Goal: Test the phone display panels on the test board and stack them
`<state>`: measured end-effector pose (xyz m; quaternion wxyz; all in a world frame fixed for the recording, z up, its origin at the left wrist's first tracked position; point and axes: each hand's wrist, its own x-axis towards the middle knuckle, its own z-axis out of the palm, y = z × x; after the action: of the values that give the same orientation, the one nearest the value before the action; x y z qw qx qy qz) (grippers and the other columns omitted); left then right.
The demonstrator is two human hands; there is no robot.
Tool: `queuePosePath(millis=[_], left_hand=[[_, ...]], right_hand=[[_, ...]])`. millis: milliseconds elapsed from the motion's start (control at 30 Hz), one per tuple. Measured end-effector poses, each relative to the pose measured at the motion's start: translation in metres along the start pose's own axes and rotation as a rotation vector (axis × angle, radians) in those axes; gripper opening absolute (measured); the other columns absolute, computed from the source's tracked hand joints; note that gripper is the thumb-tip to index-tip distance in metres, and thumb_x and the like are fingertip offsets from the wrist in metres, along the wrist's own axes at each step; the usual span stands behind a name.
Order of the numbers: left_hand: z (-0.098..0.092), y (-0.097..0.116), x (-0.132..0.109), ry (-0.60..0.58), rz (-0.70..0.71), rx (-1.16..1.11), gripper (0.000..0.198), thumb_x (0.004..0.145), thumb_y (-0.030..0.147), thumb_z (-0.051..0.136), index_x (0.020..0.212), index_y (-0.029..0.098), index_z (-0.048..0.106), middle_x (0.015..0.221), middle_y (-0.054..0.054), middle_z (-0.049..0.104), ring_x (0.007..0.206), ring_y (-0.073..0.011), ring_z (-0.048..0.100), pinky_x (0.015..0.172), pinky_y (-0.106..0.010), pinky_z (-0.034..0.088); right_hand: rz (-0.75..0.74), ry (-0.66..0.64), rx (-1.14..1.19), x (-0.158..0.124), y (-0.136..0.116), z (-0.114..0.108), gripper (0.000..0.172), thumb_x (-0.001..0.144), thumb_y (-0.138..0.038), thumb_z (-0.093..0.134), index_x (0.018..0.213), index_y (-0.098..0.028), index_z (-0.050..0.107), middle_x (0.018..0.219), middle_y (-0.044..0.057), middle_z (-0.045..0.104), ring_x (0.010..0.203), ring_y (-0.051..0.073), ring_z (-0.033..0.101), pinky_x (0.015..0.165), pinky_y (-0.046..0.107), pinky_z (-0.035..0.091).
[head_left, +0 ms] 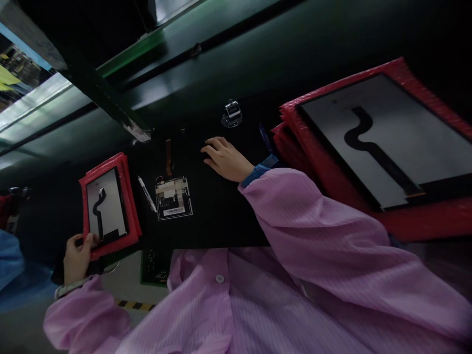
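My left hand [76, 258] grips the near corner of a display panel [104, 209] that lies on a small stack of red bubble-wrap sleeves [130, 206] at the left of the black bench. The panel is grey with a black flex cable curving over it. My right hand [224, 158] rests palm down on the dark mat farther back, fingers curled loosely, with nothing visible in it. Between the hands lies a small circuit module [173, 197] with a white label, and a white pen [147, 193] beside it.
A tall stack of red sleeves [332, 182] with a large grey panel [391, 137] on top fills the right. A small metal counter [232, 113] stands at the back of the mat. An orange flex strip [168, 156] lies behind the module. Pink sleeves cover the foreground.
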<state>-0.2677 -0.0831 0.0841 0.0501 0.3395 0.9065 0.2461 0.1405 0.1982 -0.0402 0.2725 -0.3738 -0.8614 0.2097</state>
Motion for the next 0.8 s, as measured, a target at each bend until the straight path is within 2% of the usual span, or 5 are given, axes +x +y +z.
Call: queuePosePath(millis=[167, 367, 600, 700, 800], left_hand=[[0.006, 0.002, -0.01, 0.207, -0.015, 0.202, 0.019, 0.08, 0.035, 0.073, 0.083, 0.022, 0.06, 0.064, 0.003, 0.055, 0.067, -0.0193, 0.052, 0.062, -0.026, 0.036], [0.066, 0.032, -0.062, 0.498, 0.295, 0.059, 0.017, 0.093, 0.032, 0.051, 0.083, 0.025, 0.039, 0.074, -0.001, 0.041, 0.076, -0.0254, 0.052, 0.068, -0.038, 0.044], [0.147, 0.123, -0.121, 0.075, 0.95, -0.295, 0.004, 0.093, 0.022, 0.057, 0.092, 0.025, 0.058, 0.082, -0.003, 0.062, 0.075, -0.0228, 0.062, 0.069, -0.038, 0.049], [0.173, 0.154, -0.137, -0.352, 1.31, -0.252, 0.014, 0.096, 0.014, 0.055, 0.097, 0.023, 0.065, 0.084, -0.002, 0.069, 0.075, -0.0188, 0.065, 0.071, -0.033, 0.05], [0.185, 0.166, -0.143, -0.416, 1.421, -0.169, 0.015, 0.099, 0.015, 0.053, 0.099, 0.02, 0.067, 0.081, -0.003, 0.069, 0.071, -0.0179, 0.063, 0.069, -0.032, 0.047]], right_hand=[[-0.011, -0.01, -0.012, 0.0, 0.0, 0.0, 0.031, 0.098, -0.022, 0.051, 0.126, -0.016, 0.063, 0.139, 0.018, 0.055, 0.135, 0.035, 0.046, 0.111, 0.061, 0.046], [0.022, -0.074, -0.103, 0.005, -0.009, -0.009, 0.031, 0.1, -0.019, 0.051, 0.127, -0.011, 0.063, 0.142, 0.019, 0.054, 0.137, 0.032, 0.045, 0.115, 0.052, 0.042], [0.047, -0.134, -0.255, -0.013, -0.035, -0.03, 0.027, 0.101, -0.023, 0.053, 0.124, -0.015, 0.065, 0.135, 0.013, 0.061, 0.125, 0.027, 0.053, 0.108, 0.045, 0.047], [0.096, -0.089, -0.288, -0.051, -0.048, -0.033, 0.027, 0.101, -0.019, 0.051, 0.123, -0.015, 0.066, 0.133, 0.013, 0.063, 0.122, 0.027, 0.056, 0.106, 0.044, 0.049], [0.212, 0.125, -0.318, -0.106, -0.058, -0.035, 0.034, 0.099, -0.013, 0.049, 0.129, -0.015, 0.064, 0.132, 0.013, 0.065, 0.127, 0.027, 0.055, 0.108, 0.044, 0.049]])
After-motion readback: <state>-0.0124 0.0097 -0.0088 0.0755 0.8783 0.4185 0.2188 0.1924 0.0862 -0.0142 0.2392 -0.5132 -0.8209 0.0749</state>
